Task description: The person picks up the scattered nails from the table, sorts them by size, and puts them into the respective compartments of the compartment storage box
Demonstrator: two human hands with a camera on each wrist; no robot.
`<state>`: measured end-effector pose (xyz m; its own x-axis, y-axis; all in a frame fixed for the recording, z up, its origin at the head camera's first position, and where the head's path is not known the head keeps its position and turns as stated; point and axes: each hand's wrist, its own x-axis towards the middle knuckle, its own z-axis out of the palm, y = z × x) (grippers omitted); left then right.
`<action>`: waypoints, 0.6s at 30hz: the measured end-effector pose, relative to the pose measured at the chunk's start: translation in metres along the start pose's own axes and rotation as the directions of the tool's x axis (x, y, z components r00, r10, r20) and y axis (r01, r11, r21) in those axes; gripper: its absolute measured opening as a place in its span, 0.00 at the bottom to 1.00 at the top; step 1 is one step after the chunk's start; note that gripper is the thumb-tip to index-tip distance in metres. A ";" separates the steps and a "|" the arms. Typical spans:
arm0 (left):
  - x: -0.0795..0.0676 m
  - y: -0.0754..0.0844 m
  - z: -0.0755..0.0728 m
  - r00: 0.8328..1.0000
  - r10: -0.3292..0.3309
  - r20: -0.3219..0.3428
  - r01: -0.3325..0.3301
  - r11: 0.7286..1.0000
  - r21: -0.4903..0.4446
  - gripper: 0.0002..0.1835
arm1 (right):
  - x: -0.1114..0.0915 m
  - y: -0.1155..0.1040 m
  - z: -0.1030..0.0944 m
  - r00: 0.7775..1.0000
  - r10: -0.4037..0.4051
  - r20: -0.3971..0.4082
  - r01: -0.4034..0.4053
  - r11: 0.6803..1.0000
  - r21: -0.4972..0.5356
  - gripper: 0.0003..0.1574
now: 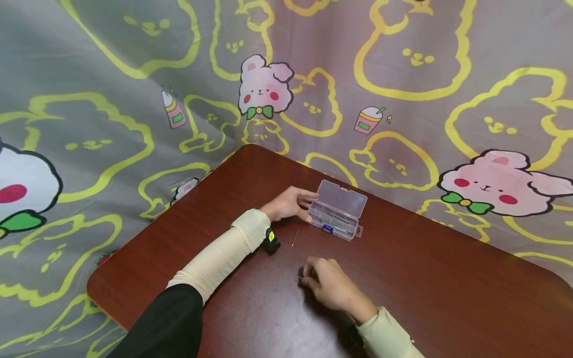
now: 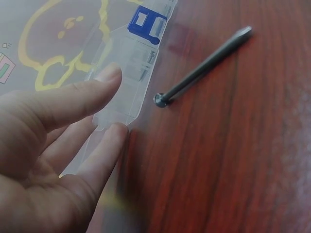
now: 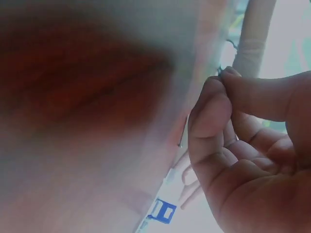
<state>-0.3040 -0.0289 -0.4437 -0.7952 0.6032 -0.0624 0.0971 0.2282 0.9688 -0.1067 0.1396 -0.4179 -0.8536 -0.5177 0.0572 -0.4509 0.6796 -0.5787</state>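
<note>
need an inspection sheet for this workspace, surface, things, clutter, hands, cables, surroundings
surface: dark red-brown wooden table, glossy.
job's things: clear plastic case with its lid open and a blue latch; thin metal rod lying loose beside it.
clutter: nothing seen.
hands: left hand touches the case's end with straight fingers; right hand pinches something tiny between thumb and forefinger, too small to identify.
cables: nothing seen.
surroundings: grey cloth with yellow outlines and pink cartoon animals.

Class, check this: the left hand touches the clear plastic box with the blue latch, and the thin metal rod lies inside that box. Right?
Not quite. The left hand does touch the clear plastic box with the blue latch, but the thin metal rod lies outside it, on the brown wooden table, as the left wrist view shows.
</note>
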 end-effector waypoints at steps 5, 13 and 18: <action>-0.001 0.001 0.000 1.000 -0.004 0.001 0.004 1.000 0.009 0.44 | 0.005 0.004 -0.008 0.999 0.020 -0.036 -0.018 0.997 0.074 0.07; -0.001 0.001 0.001 1.000 -0.010 -0.002 0.010 1.000 0.003 0.44 | 0.017 0.017 -0.022 0.971 0.148 -0.187 -0.131 0.986 0.103 0.09; -0.002 0.001 0.001 1.000 -0.009 -0.004 0.009 1.000 -0.001 0.43 | 0.029 0.028 -0.025 0.944 0.215 -0.252 -0.189 0.974 0.125 0.09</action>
<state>-0.3020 -0.0289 -0.4433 -0.7987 0.5976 -0.0705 0.0889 0.2330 0.9684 -0.1506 0.1568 -0.4125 -0.9681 -0.2114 0.1344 -0.2456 0.6948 -0.6760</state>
